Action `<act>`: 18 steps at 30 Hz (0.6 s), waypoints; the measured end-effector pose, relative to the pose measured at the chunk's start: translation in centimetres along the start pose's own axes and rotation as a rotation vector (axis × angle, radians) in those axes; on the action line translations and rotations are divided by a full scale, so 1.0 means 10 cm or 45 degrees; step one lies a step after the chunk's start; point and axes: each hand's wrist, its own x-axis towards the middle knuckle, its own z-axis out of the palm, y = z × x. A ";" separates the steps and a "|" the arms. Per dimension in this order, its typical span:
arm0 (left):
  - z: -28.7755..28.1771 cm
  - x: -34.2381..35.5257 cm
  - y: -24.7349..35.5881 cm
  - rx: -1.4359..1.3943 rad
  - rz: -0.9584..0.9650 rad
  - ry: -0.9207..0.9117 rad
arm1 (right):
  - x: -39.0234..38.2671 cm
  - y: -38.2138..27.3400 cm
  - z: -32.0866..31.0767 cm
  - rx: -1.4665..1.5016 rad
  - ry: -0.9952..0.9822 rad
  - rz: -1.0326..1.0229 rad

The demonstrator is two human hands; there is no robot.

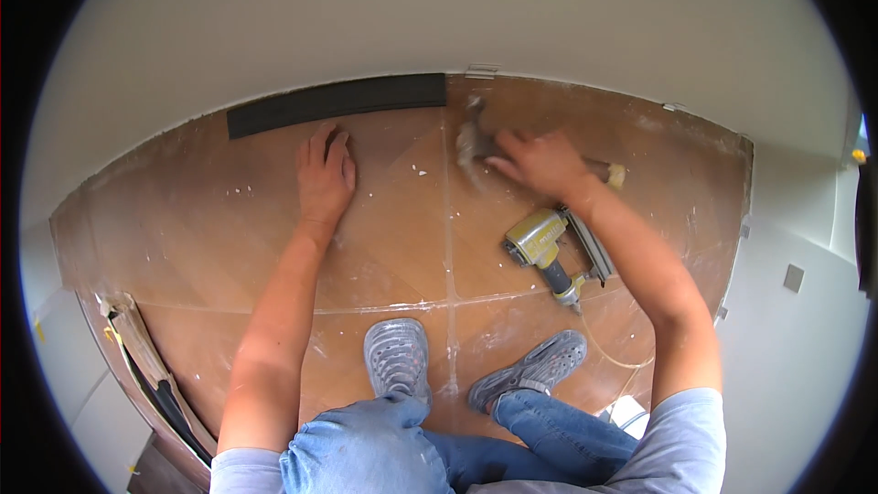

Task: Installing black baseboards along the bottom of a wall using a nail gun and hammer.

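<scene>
A long dark grey strip (338, 103) lies on the brown tiled floor along the foot of the wall. My left hand (326, 178) is just in front of the strip, its fingers slightly bent and apart, holding nothing. Whether the fingertips touch the floor cannot be made out. My right hand (541, 162) is closed around a hammer (473, 142), right of the strip's end. The hammer's head is smeared by motion, and its handle end, with yellow on it, sticks out past my wrist. A yellow-green and black nail gun (540, 238) lies below my right forearm.
A thin air hose (599, 348) runs from the nail gun toward the lower right. My shoes (398, 357) stand on the floor. An opened long package (151, 366) with dark strips lies at the left. Small clips (481, 71) sit along the wall (439, 18), and white debris dots the tiles.
</scene>
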 end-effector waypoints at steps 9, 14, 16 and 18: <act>-0.04 0.12 0.10 0.211 0.015 -0.066 | 0.03 -0.81 0.19 0.382 -0.119 -0.060; 0.03 0.01 0.02 0.277 -0.011 -0.104 | -0.15 -0.96 0.18 0.251 0.242 0.020; 0.00 -0.07 -0.01 0.343 -0.037 -0.127 | -0.43 -1.04 0.07 0.210 0.333 0.051; -0.01 -0.07 0.07 0.278 0.041 -0.098 | -1.08 -0.95 -0.18 0.185 0.268 0.192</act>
